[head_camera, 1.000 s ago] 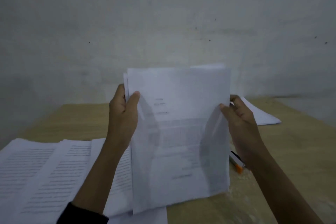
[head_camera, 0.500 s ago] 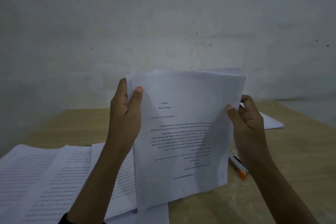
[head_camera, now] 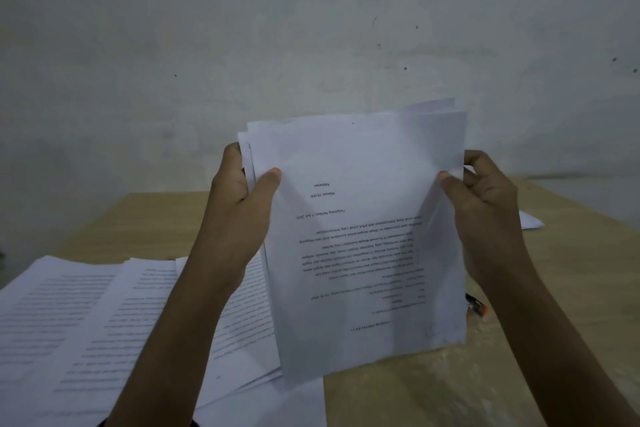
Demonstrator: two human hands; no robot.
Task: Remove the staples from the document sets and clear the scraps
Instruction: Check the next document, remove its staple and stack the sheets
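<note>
Document set (head_camera: pixel 360 236) stands upright between left hand (head_camera: pixel 239 215) and right hand (head_camera: pixel 485 215), each grip clamped on its edge.

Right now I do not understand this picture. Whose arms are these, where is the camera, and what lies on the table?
No machine here: a person works with bare hands, and the camera sits on their head, looking forward and down. The left hand and the right hand each grip one side of a stack of printed sheets, held upright with its text upside down. Below is a wooden table. More printed pages lie spread on its left part, another white paper lies behind the right hand, and a small orange-and-black object, half hidden by the stack, lies to the right. I see no staple.
</note>
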